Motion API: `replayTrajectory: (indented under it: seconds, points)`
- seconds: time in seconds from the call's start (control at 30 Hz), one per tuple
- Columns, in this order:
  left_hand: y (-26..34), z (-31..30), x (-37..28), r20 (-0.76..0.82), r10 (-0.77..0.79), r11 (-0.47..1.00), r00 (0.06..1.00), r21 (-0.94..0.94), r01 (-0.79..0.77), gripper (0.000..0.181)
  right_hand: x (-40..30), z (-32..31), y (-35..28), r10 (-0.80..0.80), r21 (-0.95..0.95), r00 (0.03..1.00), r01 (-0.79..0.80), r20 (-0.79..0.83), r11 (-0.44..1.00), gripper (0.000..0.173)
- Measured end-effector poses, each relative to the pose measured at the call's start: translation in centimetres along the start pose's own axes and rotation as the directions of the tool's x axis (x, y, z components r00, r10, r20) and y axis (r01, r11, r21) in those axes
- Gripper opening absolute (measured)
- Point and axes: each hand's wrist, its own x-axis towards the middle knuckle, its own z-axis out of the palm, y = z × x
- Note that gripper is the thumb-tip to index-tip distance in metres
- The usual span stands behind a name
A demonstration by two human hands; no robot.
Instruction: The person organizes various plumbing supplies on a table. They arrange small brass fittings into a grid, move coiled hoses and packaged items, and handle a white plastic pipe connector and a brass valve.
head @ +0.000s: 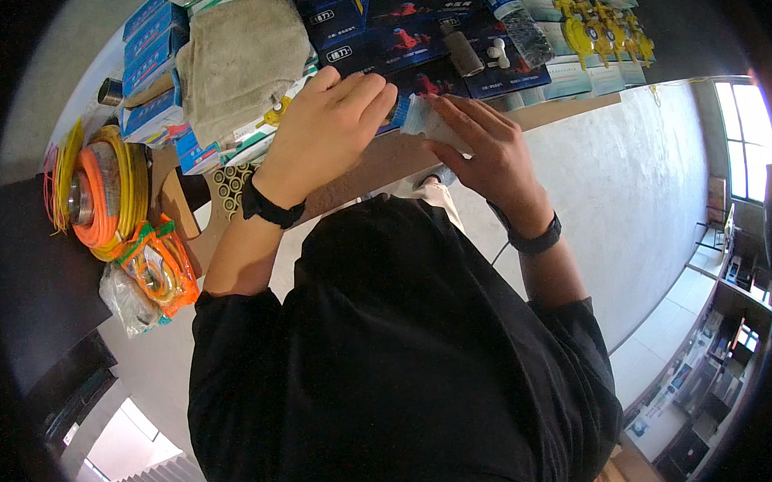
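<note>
My right hand holds a small translucent plastic packet with a blue strip along its left edge, between thumb and fingers at the table's front edge. What the packet contains cannot be made out. To its left, my left hand is raised with its back up and fingers curled; the fingertips are hidden, so whether it holds anything does not show. Behind both hands are stacked dark blue valve boxes with red valves pictured on them. On these boxes lie a grey cylinder and a small white plastic fitting.
A folded beige towel covers boxes at the left, near light blue cartons. Coiled yellow and orange hoses and bagged hoses sit further left. A water bottle and yellow gas regulators rest at the right.
</note>
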Motion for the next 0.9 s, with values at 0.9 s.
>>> replayTrajectory:
  seconds: [0.9]
  points:
    - [-1.6,2.2,-3.9,0.085,-0.412,0.845,0.907,-0.337,0.415,0.034,-2.1,1.9,4.5,0.492,0.113,0.87,-0.488,-0.009,0.865,0.075]
